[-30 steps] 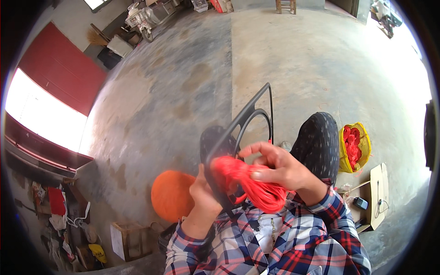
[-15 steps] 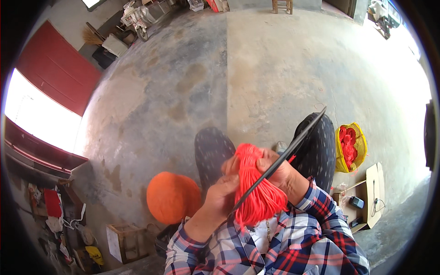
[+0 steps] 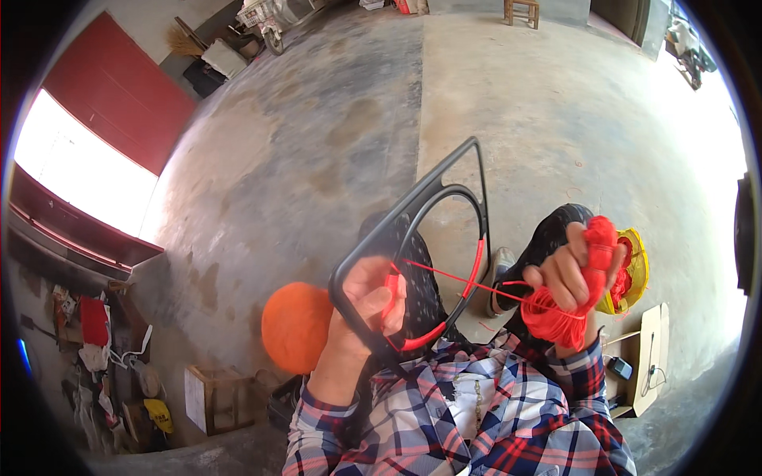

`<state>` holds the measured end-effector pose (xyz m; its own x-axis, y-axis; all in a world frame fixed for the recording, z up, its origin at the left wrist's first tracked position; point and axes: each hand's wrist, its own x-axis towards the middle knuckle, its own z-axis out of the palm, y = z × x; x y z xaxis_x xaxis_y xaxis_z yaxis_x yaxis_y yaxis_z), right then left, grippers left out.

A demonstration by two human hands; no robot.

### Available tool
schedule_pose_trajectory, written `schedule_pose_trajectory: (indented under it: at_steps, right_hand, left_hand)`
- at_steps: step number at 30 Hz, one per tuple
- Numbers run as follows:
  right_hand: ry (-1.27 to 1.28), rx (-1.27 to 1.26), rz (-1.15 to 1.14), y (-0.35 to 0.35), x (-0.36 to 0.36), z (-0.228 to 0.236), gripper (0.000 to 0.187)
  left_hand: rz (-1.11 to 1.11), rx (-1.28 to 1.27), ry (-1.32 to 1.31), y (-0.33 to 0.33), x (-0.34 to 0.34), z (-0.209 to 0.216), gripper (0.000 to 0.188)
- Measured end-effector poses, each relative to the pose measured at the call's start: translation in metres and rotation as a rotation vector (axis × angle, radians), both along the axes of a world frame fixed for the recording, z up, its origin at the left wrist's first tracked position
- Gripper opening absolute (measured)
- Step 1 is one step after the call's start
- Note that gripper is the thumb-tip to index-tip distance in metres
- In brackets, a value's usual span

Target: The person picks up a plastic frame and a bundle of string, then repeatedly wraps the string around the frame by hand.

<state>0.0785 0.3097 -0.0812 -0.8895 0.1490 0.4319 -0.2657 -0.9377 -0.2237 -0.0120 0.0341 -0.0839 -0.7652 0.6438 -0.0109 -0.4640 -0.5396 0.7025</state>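
Note:
A black frame (image 3: 425,190) with a ring inside it stands tilted above my lap. Red cord (image 3: 479,262) is wound around parts of the ring. My left hand (image 3: 367,295) is closed at the frame's left side, its fingers wrapped around a red-wound stretch of the ring. My right hand (image 3: 565,274), off to the right above my knee, grips a bundle of red cord (image 3: 552,321), bunched tight at its upper end. A red strand runs taut between the bundle and the ring near my left hand.
An orange round seat (image 3: 295,327) stands left of my legs. To the right are a yellow bag (image 3: 640,266) with red cord inside and an open cardboard box (image 3: 652,349). A wooden crate (image 3: 218,401) sits at lower left, a small wooden stool (image 3: 521,12) far ahead.
My hands have moved apart; the right has carried the cord bundle rightward. The frame has turned from edge-on to show its ring, and a strand now stretches between.

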Motion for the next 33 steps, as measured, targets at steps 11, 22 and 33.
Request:
schedule_pose_trajectory:
  at_steps: [11,22,33]
  right_hand:
    - [-0.49,0.035,0.018,0.036,0.005,-0.038,0.036]
    - [-0.512,1.112,-0.235,-0.064,-0.026,0.042,0.036]
    - [-0.505,0.273,0.341,-0.063,-0.03,-0.019,0.042]
  left_hand:
    - [0.098,-0.096,0.123,-0.013,-0.007,-0.003,0.03]
    - [0.11,-0.089,-0.12,0.047,0.039,0.025,0.04]
    - [-0.202,0.013,-0.232,0.021,0.032,0.006,0.046]
